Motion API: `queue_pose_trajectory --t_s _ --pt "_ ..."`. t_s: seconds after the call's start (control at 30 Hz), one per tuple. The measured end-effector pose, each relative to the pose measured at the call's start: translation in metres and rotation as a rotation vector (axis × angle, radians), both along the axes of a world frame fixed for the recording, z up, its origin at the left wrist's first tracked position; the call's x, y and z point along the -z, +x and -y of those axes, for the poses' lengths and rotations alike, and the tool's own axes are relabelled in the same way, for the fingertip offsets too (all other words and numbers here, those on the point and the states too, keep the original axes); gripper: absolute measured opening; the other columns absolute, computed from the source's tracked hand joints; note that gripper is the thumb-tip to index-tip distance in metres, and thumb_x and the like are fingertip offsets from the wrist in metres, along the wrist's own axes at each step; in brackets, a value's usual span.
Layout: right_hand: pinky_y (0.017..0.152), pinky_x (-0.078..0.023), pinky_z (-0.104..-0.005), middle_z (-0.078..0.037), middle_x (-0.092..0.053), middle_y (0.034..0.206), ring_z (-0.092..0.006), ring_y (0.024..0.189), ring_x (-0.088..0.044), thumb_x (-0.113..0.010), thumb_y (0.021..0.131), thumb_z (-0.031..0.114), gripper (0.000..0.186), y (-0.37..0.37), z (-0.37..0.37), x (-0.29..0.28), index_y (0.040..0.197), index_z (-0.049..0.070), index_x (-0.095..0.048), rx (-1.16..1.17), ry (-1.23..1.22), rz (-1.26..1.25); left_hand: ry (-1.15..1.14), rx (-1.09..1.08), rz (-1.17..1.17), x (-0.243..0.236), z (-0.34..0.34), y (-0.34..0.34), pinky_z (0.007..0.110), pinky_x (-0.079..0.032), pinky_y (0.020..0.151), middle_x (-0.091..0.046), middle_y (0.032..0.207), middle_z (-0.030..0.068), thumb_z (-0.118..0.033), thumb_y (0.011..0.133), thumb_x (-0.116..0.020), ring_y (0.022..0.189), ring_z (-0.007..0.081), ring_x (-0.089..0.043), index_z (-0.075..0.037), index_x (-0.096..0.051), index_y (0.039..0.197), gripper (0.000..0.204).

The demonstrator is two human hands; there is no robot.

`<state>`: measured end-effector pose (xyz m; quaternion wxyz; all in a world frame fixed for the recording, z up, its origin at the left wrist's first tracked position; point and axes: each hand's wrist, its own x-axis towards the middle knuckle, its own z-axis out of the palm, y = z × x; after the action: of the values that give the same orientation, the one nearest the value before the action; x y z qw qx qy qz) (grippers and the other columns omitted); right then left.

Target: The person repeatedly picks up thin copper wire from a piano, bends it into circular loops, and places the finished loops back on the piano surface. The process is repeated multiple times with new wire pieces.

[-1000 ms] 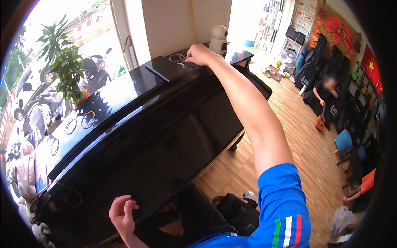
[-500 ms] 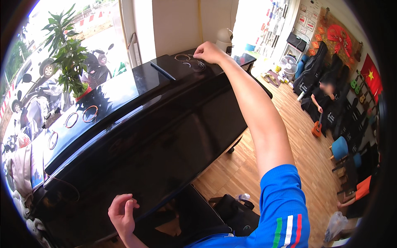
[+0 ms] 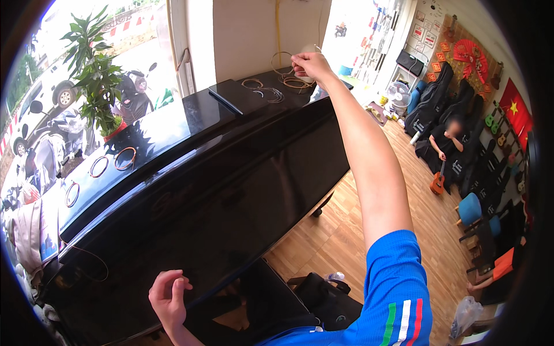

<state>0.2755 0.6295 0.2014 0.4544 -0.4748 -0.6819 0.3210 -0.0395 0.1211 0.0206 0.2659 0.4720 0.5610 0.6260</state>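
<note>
My right hand [image 3: 311,66] is raised over the far end of the glossy black piano [image 3: 231,190]. Its fingertips are pinched on a thin coiled string [image 3: 280,53], whose loop sticks out to the left. Under and beside that hand, more coiled strings lie on the lid: a brown one [image 3: 296,86], another brownish one [image 3: 244,81] and a silvery bunch [image 3: 277,98]. My left hand [image 3: 169,294] hovers low in front of the piano, fingers curled toward the thumb; whatever it might hold is too small to make out.
Three separate coils, one of them copper-coloured [image 3: 134,158], lie on the lid's left part near a potted plant [image 3: 109,130]. A slim dark bar [image 3: 225,100] rests farther along. Below is a black bag [image 3: 326,300]. A seated person [image 3: 447,138] holds a small guitar [image 3: 437,183].
My right hand has risen off the lid and moved right, carrying a coiled string. A brown coil beneath it has come into sight. My left hand has barely moved.
</note>
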Motion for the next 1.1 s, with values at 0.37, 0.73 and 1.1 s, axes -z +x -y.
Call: queue_pose_trajectory --t_s 0.37,0.73,1.1 --pt "0.078 -0.053 -0.0352 -0.012 -0.073 0.087 -0.0238 0.084 -0.069 -0.073 0.083 0.020 0.018 -0.018 0.009 0.017 0.091 0.003 -0.074 -0.046 0.305 0.774 -0.027 -0.039 0.026 0.000 0.000 0.001 0.024 -0.053 0.063 -0.063 0.084 0.0094 -0.001 0.092 -0.061 0.070 0.0139 -0.065 0.005 -0.065 0.101 0.011" --pt "0.083 -0.053 -0.0408 -0.015 -0.072 0.095 -0.0303 0.092 -0.069 -0.071 0.085 0.022 0.018 -0.106 -0.013 0.036 0.095 0.007 -0.075 -0.055 0.348 0.781 -0.055 -0.074 -0.040 0.001 -0.002 0.001 0.024 -0.053 0.062 -0.062 0.084 0.0071 -0.008 0.097 -0.059 0.068 0.0113 -0.061 0.003 -0.064 0.101 0.013" --pt "0.073 -0.056 -0.0350 -0.010 -0.073 0.085 -0.0207 0.079 -0.070 -0.072 0.088 0.023 0.019 -0.097 -0.051 0.037 0.096 0.006 -0.074 0.061 0.332 0.172 0.005 -0.044 -0.008 0.001 -0.004 0.003 0.024 -0.053 0.061 -0.062 0.084 0.0066 -0.009 0.097 -0.060 0.068 0.0113 -0.061 0.003 -0.065 0.101 0.013"
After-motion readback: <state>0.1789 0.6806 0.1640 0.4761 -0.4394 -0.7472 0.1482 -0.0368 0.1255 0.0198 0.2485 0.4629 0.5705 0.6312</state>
